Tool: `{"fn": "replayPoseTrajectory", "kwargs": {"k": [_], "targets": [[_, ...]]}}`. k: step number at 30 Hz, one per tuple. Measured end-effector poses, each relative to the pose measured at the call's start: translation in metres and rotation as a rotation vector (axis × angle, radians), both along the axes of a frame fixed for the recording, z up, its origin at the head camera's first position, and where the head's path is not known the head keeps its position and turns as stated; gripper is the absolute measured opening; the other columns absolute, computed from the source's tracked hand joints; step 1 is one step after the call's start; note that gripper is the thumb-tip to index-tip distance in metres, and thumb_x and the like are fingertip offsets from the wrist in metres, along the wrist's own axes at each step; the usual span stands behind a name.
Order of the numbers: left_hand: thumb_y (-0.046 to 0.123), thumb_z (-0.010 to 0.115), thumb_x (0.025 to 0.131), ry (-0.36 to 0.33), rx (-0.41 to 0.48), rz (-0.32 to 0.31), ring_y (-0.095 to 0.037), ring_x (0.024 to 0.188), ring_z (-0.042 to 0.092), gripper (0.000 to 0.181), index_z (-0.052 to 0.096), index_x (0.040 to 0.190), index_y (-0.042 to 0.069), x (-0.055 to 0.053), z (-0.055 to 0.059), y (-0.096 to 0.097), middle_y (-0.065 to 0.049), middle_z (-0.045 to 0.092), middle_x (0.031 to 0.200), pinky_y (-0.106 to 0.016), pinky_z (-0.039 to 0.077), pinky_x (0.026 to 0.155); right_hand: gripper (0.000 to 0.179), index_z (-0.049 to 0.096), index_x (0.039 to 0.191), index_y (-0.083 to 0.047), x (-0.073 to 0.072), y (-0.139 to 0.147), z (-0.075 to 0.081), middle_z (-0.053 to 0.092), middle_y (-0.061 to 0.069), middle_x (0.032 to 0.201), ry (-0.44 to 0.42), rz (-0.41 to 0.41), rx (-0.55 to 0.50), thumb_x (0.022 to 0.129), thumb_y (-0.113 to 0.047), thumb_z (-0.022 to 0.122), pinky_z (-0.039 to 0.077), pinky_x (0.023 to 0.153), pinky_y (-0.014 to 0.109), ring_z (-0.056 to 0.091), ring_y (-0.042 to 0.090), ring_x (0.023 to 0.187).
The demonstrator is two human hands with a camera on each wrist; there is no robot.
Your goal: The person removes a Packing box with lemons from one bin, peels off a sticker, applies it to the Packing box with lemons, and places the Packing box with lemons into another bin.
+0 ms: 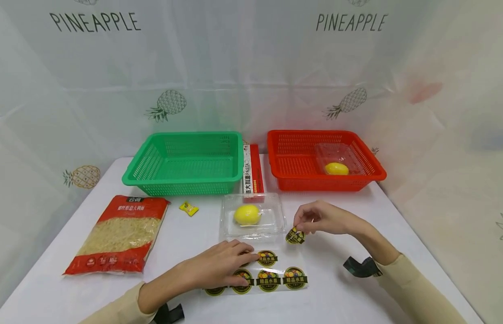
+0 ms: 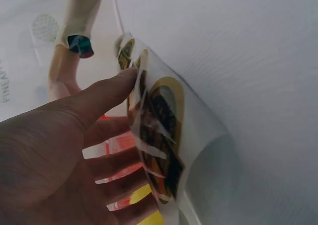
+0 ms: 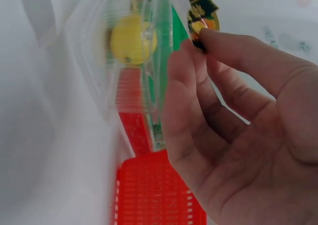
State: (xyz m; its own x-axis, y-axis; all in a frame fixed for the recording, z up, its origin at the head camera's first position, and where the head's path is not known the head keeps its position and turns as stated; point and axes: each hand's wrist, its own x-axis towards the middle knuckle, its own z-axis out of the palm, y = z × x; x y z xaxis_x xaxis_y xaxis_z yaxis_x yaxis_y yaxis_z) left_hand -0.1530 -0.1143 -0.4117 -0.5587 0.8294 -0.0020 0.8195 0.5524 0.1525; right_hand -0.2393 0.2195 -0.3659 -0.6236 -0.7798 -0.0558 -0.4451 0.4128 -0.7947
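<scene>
Between thumb and fingertips, my right hand [image 1: 322,218] pinches a round black and gold sticker [image 1: 295,236], raised just right of the plastic box. The same sticker [image 3: 202,11] shows at the fingertips in the right wrist view. My left hand [image 1: 224,265] rests on the sticker sheet [image 1: 275,270], covering part of its left side. In the left wrist view, the fingers lie spread and fairly straight against the sheet [image 2: 166,120]. Several stickers remain visible on it. Behind the sheet sits a clear plastic box [image 1: 271,222] holding a yellow lemon [image 1: 247,215].
A green basket [image 1: 182,186] and a red basket [image 1: 312,183] stand at the back. The red one holds another clear box [image 1: 336,153] with a lemon [image 1: 337,168]. Between them lies a pasta box [image 1: 256,171]. At left are a pasta bag [image 1: 121,229] and a small yellow packet [image 1: 188,208].
</scene>
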Motion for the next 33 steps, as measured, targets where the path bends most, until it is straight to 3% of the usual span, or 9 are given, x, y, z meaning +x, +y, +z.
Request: {"fn": "replayPoseTrajectory", "kwargs": {"k": [4,9,14,17,24,29,33], "targets": [[0.050,0.059,0.094,0.011,0.020,-0.009,-0.017,0.127,0.051,0.056,0.050,0.143,0.025,-0.001,0.000,-0.002,0.000,0.055,0.139,-0.038,0.048,0.102,0.009,0.068,0.099,-0.013,-0.005,-0.010,0.007,0.070,0.005,0.088,0.044,-0.046,-0.014,0.092,-0.019,0.069,0.058,0.065,0.033,0.065,0.030,0.076],[0.049,0.057,0.096,0.000,0.068,-0.023,-0.014,0.123,0.055,0.051,0.053,0.140,0.025,-0.002,0.005,-0.003,0.004,0.058,0.134,-0.036,0.050,0.100,0.011,0.069,0.100,-0.012,-0.013,-0.027,0.011,0.071,0.007,0.091,0.060,-0.098,-0.050,0.092,-0.018,0.069,0.058,0.066,0.031,0.065,0.034,0.079],[0.043,0.058,0.097,-0.007,0.166,-0.019,-0.007,0.111,0.062,0.042,0.061,0.132,0.021,-0.005,0.017,-0.002,0.007,0.065,0.122,-0.028,0.054,0.093,0.013,0.069,0.102,-0.008,-0.020,-0.044,0.015,0.071,0.010,0.093,0.070,-0.102,-0.083,0.092,-0.016,0.068,0.058,0.065,0.030,0.064,0.036,0.078],[0.037,0.061,0.097,0.026,0.265,0.035,-0.005,0.101,0.065,0.035,0.066,0.124,0.018,-0.011,0.027,-0.001,0.006,0.069,0.115,-0.025,0.056,0.086,0.013,0.069,0.102,-0.007,-0.024,-0.054,0.016,0.071,0.011,0.094,0.083,-0.093,-0.094,0.092,-0.016,0.068,0.058,0.065,0.029,0.065,0.035,0.076],[0.023,0.071,0.091,0.029,0.597,0.213,-0.004,0.079,0.066,0.024,0.070,0.112,0.012,-0.041,0.042,0.002,0.002,0.074,0.096,-0.018,0.055,0.066,0.012,0.070,0.100,-0.006,-0.032,-0.073,0.020,0.072,0.012,0.092,0.102,-0.089,-0.101,0.091,-0.015,0.069,0.058,0.065,0.029,0.065,0.037,0.073],[0.021,0.073,0.089,-0.058,0.716,0.278,-0.007,0.077,0.068,0.024,0.071,0.110,0.010,-0.066,0.045,0.006,0.001,0.073,0.090,-0.018,0.056,0.067,0.012,0.070,0.102,-0.006,-0.037,-0.085,0.021,0.071,0.012,0.091,0.101,-0.062,-0.106,0.092,-0.012,0.068,0.059,0.065,0.030,0.065,0.032,0.072],[0.017,0.073,0.089,-0.096,0.769,0.285,-0.007,0.072,0.067,0.018,0.071,0.105,0.010,-0.078,0.044,0.008,-0.001,0.074,0.086,-0.020,0.056,0.064,0.012,0.069,0.102,-0.006,-0.039,-0.092,0.021,0.071,0.012,0.091,0.109,-0.038,-0.109,0.092,-0.010,0.068,0.059,0.065,0.034,0.066,0.035,0.072]]}}
